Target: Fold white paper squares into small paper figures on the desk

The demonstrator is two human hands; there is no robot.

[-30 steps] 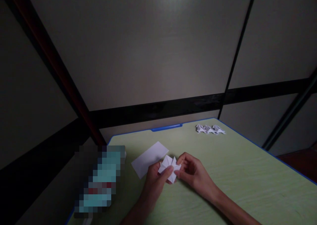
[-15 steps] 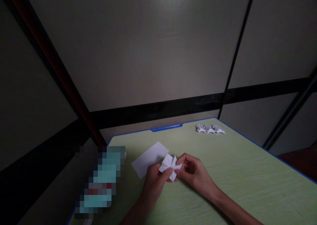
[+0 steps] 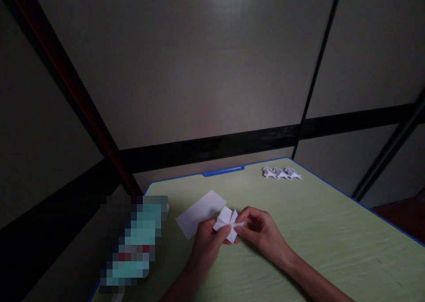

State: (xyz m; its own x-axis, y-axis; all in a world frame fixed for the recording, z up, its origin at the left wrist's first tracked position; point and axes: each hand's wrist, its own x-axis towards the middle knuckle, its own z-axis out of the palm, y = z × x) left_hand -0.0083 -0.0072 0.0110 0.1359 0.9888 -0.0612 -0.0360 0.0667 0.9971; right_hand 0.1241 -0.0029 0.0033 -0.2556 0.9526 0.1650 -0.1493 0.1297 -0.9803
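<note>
Both hands hold a small folded white paper piece [image 3: 226,222] just above the green table [image 3: 315,231]. My left hand [image 3: 208,241] grips its lower left side, thumb on top. My right hand [image 3: 260,231] pinches a flap on its right edge with thumb and fingers. The paper shows several pointed flaps spreading from a centre.
A flat white paper rectangle [image 3: 199,213] lies just left of the hands. Three folded white paper figures [image 3: 281,173] sit in a row near the far edge. A blurred-out teal object [image 3: 136,244] is at the table's left edge. A blue handle [image 3: 223,171] lines the far rim.
The hands and the folded paper have shifted very slightly; the right fingers have closed a little tighter on the right flap.
</note>
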